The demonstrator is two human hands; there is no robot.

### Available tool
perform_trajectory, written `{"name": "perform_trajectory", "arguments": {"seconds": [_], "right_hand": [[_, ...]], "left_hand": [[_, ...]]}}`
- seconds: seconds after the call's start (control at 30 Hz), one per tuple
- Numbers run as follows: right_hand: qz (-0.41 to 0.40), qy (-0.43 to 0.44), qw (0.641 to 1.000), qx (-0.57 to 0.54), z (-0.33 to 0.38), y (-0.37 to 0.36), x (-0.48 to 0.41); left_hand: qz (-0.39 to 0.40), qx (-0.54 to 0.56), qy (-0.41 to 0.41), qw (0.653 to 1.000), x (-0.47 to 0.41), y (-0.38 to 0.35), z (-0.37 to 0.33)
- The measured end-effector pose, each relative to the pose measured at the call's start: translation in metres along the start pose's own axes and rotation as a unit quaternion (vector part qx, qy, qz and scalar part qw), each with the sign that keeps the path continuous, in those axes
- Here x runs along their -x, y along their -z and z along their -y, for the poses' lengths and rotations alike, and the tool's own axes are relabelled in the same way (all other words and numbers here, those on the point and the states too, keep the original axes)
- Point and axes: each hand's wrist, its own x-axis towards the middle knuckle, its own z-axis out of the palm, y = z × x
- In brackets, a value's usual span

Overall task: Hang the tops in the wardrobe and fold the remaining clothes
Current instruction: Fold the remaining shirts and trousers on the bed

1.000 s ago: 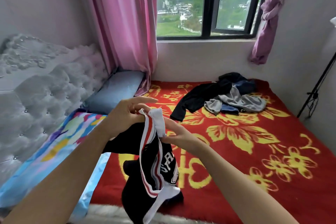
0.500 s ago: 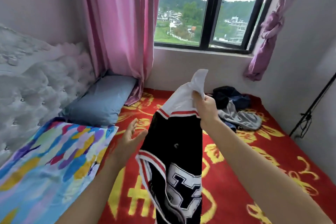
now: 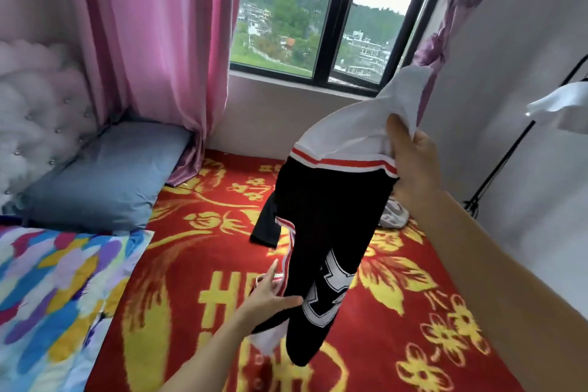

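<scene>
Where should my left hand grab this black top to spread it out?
Probably pinch the white end left of the right hand, coming from the left: the top hangs bunched from that one grip, white part uppermost.

One head-worn camera looked forward and down across the bed (image 3: 191, 312) toward the window (image 3: 286, 9), the left hand (image 3: 270, 296) and right hand (image 3: 410, 162) close before it.

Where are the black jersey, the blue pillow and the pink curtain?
black jersey (image 3: 331, 200): head view, black body below the red stripe.
blue pillow (image 3: 105, 175): head view, middle of its top.
pink curtain (image 3: 165, 41): head view, folds left of the window.
</scene>
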Motion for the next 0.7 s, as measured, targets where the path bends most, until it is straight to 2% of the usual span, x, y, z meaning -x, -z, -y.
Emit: {"name": "perform_trajectory", "arguments": {"seconds": [0.1,0.17,0.27,0.33,0.4,0.47,0.5,0.6,0.7], "right_hand": [[-0.070,-0.012,0.997,-0.027,-0.009,0.030,-0.019],[-0.108,-0.019,0.994,-0.019,-0.023,0.055,-0.027],[-0.170,-0.038,0.985,0.007,-0.059,0.101,-0.038],[-0.191,-0.087,0.978,0.006,-0.097,0.134,-0.036],[-0.212,-0.167,0.963,0.023,-0.145,0.166,-0.028],[-0.228,-0.249,0.940,0.050,-0.196,0.194,-0.009],[-0.233,-0.285,0.928,0.053,-0.222,0.204,0.003],[-0.247,-0.358,0.900,0.022,-0.280,0.221,0.030],[-0.263,-0.380,0.886,-0.040,-0.304,0.223,0.039]], "left_hand": [[-0.044,-0.094,-0.033,0.994,-0.025,-0.006,0.008],[-0.066,-0.081,-0.056,0.993,-0.035,-0.004,0.011],[-0.141,-0.070,-0.067,0.985,-0.047,0.013,0.003],[-0.180,-0.116,-0.053,0.975,-0.050,0.031,0.002],[-0.204,-0.223,-0.021,0.953,-0.055,0.045,0.008],[-0.186,-0.330,0.027,0.925,-0.055,0.046,0.020],[-0.167,-0.342,0.056,0.923,-0.052,0.044,0.030],[-0.150,-0.231,0.127,0.953,-0.038,0.030,0.058],[-0.155,-0.214,0.161,0.951,-0.027,0.027,0.072]]}}
